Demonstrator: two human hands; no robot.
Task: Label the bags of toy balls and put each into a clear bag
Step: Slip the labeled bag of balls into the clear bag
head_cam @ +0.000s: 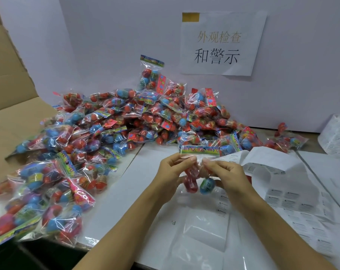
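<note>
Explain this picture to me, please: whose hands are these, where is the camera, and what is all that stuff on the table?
There is no machine here. A person wears a camera on the head, so you look down along both arms. The left hand and the right hand together hold one small bag of toy balls by its upper part. Behind and to the left lies a big heap of such bags. To the right lie sheets of small printed labels. Clear bags lie in front. A paper sign hangs on the wall.

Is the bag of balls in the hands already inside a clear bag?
Cannot tell: the bag of balls is blurred and half hidden between both hands.
</note>
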